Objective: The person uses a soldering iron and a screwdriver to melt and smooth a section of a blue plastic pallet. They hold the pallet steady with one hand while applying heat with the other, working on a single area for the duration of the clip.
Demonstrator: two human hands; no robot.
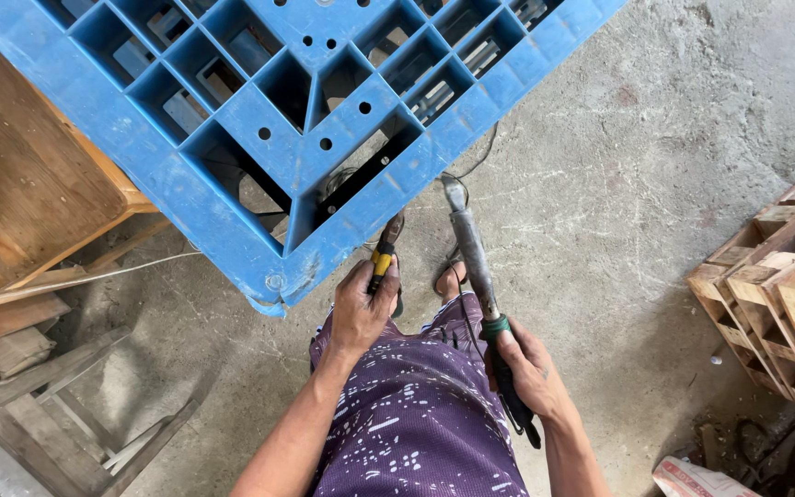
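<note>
A large blue plastic pallet [259, 110] leans tilted in front of me, its corner near my knees. My left hand [361, 308] grips yellow-handled pliers [385, 250] whose jaws point up at the pallet's lower edge. My right hand [526, 368] holds the dark handle of a long grey metal tool [469, 241] with a green band; its tip touches the pallet's edge near a thin black cord. My purple speckled shorts [416, 414] fill the bottom centre.
A wooden board [20, 175] and wooden frames [39, 405] lie at the left. Stacked wooden pallets [784, 294] stand at the right. A sandalled foot [451, 276] rests on the concrete floor [637, 184]. A crumpled bag [692, 479] lies bottom right.
</note>
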